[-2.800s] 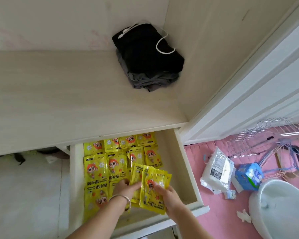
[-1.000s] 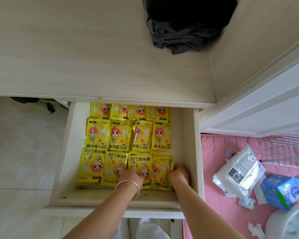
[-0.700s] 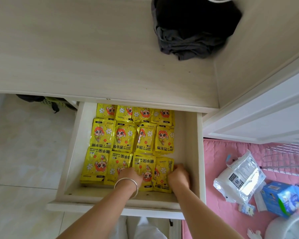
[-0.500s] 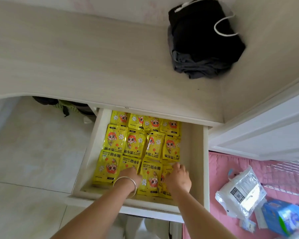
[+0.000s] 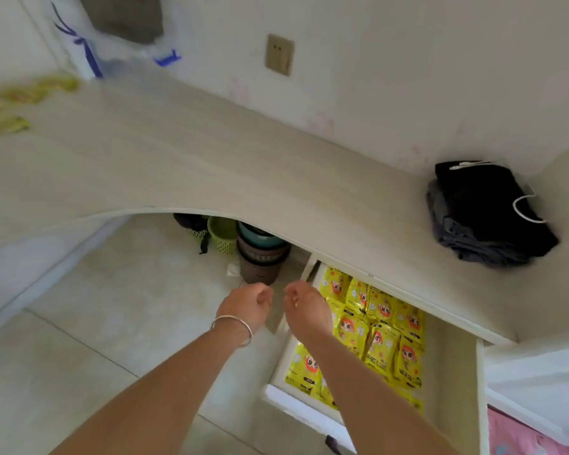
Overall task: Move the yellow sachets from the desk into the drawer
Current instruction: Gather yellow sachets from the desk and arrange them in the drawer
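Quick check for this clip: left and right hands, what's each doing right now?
Left hand: empty, fingers loosely curled, in the air beside the drawer.
Right hand: empty, fingers loosely curled, above the drawer's left edge.

Both hands, left and right, empty, fingers loosely curled, beside open drawer of yellow sachets; more sachets blurred on table; dark folded clothes at right.
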